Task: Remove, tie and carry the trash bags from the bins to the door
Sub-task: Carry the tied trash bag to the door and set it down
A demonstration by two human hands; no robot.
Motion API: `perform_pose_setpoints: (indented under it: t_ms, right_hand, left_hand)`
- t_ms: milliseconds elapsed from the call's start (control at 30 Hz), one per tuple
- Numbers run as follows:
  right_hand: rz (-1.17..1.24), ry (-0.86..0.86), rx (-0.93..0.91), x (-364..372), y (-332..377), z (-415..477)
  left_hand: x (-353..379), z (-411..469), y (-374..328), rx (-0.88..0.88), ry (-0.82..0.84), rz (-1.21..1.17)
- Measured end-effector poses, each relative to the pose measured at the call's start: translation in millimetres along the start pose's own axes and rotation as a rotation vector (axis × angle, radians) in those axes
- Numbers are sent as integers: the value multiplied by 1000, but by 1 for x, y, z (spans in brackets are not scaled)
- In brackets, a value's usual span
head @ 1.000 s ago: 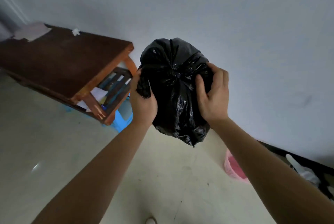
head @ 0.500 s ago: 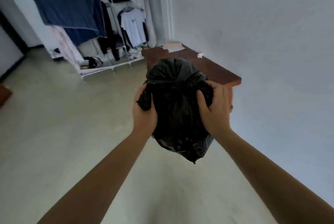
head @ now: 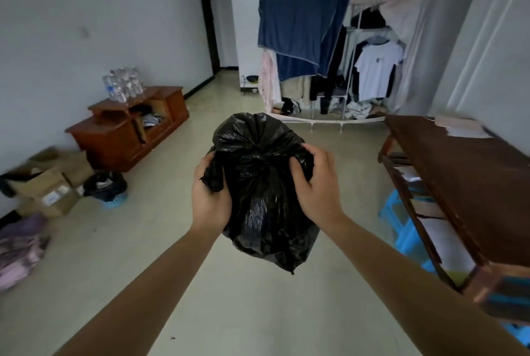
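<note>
The left hand (head: 210,197) grips a bunched flap of the black trash bag (head: 263,183) on its left side, fingers curled round the plastic. The right hand (head: 317,186) clamps the bag's right shoulder, with its fingertips dug into the folds and the thumb on the near face. The bag hangs between the two hands in the middle of the frame, clear of the pale floor (head: 160,255). Its mouth is gathered at the top and its lower end sags to a point below the wrists. Both bare forearms run up from the bottom corners of the frame. At the left, a blue bin (head: 114,201) lined with another black bag stands on the floor just beside some cardboard boxes (head: 48,183), and a heap of purple cloth (head: 20,246) lies at the lower left edge. Behind the boxes a low wooden cabinet (head: 129,131) stands against the wall with a pack of water bottles (head: 123,83) on top. At the right edge is a dark wooden table (head: 470,177) with papers (head: 461,127) on its far end and a blue stool (head: 401,223) under it. In the upper right a clothes rack (head: 348,48) holds a blue sheet (head: 298,31) and a white T-shirt (head: 377,68). A dark doorway (head: 209,28) opens at the top centre.
</note>
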State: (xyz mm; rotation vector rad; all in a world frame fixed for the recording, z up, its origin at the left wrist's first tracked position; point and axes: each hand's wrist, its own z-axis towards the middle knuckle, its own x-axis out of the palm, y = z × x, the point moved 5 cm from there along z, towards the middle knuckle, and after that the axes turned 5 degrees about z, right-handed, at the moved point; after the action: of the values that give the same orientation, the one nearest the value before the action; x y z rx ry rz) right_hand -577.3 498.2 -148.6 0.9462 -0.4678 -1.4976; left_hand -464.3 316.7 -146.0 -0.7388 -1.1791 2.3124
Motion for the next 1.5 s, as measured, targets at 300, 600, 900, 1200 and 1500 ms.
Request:
perform_pose_setpoints:
  t_ms: [300,600,900,1200,1500]
  right_hand:
    - [70,24,-24,153,-38,131]
    - [111,7,-46,288,-146,323]
    - [139,53,-86,442,-222,571]
    - [166,109,-143,649,-295,750]
    - [136,57,-100,817,-364,956]
  left_hand:
    - [-22,164,96,-8,-76,-20]
    - [43,379,203,48,-105,2]
    - [89,649,312,51,-158,43]
    - [86,876,455,121,-184,17]
    - [111,1140,586,-12,-191,4]
